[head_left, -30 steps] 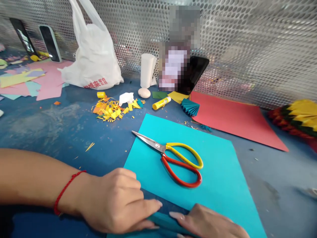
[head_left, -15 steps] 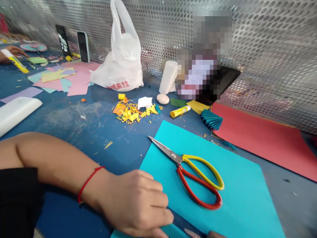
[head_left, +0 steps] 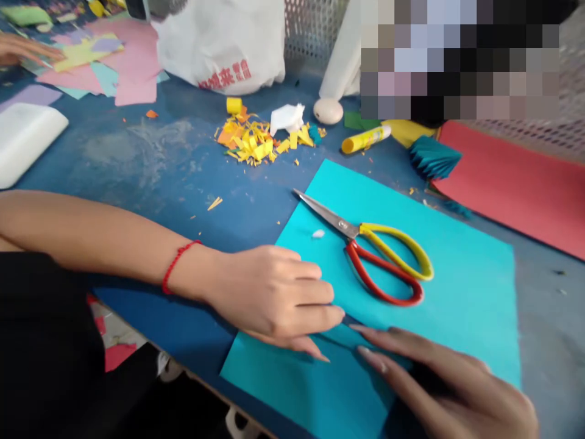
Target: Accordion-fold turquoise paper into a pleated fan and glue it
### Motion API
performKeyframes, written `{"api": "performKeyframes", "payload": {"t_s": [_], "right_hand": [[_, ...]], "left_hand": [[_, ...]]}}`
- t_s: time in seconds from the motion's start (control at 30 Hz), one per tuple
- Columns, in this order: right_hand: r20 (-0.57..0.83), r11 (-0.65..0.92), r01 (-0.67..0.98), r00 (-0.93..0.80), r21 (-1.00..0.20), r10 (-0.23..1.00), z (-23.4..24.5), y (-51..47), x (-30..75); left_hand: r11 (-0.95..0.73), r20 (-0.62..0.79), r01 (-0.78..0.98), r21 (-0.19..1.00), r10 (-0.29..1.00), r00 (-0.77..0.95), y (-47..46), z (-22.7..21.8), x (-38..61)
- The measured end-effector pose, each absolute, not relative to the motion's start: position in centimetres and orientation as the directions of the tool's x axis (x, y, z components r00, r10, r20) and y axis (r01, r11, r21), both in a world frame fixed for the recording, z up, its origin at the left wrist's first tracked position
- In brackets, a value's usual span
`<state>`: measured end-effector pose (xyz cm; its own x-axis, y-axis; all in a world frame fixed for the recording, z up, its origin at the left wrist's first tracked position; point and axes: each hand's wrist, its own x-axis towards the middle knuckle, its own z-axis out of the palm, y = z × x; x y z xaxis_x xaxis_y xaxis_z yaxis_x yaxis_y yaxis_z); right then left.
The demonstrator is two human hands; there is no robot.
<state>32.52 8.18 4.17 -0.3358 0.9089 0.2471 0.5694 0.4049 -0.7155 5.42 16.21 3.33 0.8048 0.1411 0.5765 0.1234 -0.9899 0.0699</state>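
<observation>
A sheet of cyan paper (head_left: 461, 292) lies on the blue table. My left hand (head_left: 278, 299), with a red cord bracelet at the wrist, rests palm down on it. The fingers lie against the paper with the thumb apart. From the lower right comes my right hand (head_left: 448, 378), two fingers stretched out and slightly apart. Their tips are at the paper beside a dark line, which may be a fold or an edge; I cannot tell. Scissors (head_left: 345, 228) with one yellow and one red handle lie closed on the sheet, near a small white scrap (head_left: 318, 233).
Yellow and orange paper scraps (head_left: 260, 143), a glue stick (head_left: 365, 139), a pleated teal paper piece (head_left: 434, 157) and red paper (head_left: 516, 183) lie beyond. A white plastic bag (head_left: 223, 42) stands behind. Another person's hand (head_left: 22, 50) is among coloured papers at far left.
The view has tipped downward, so things sit higher in it. More of my right hand shows, its fingers at the paper. The other person's hand has reached the coloured papers.
</observation>
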Motion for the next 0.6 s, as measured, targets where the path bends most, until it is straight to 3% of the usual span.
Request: {"api": "performKeyframes", "payload": {"t_s": [0.1, 0.23, 0.3, 0.43, 0.6], "right_hand": [[0.225, 0.348, 0.507, -0.289, -0.788, 0.93, 4.5, 8.1, 31.5], [0.185, 0.317, 0.448, -0.314, -0.836, 0.931, 4.7, 8.1, 30.8], [0.172, 0.307, 0.45, -0.315, -0.839, 0.933, 4.7, 8.1, 30.7], [0.162, 0.292, 0.438, -0.311, -0.85, 0.936, 4.7, 8.1, 30.8], [0.156, 0.284, 0.366, -0.342, -0.886, 0.927, 4.7, 8.1, 31.0]], "left_hand": [[-0.988, 0.559, 0.136, 0.073, 0.154, 0.815, 15.8, 4.2, 3.9], [-0.932, 0.592, 0.278, 0.234, 0.364, 0.719, 18.0, 4.9, 2.4], [-0.92, 0.606, 0.345, 0.186, 0.384, 0.697, 20.1, 4.6, 2.8], [-0.894, 0.396, 0.433, 0.114, 0.441, 0.806, 23.7, 3.2, 5.4], [-0.847, 0.382, 0.524, 0.091, 0.516, 0.767, 24.3, 1.8, 7.8]]}}
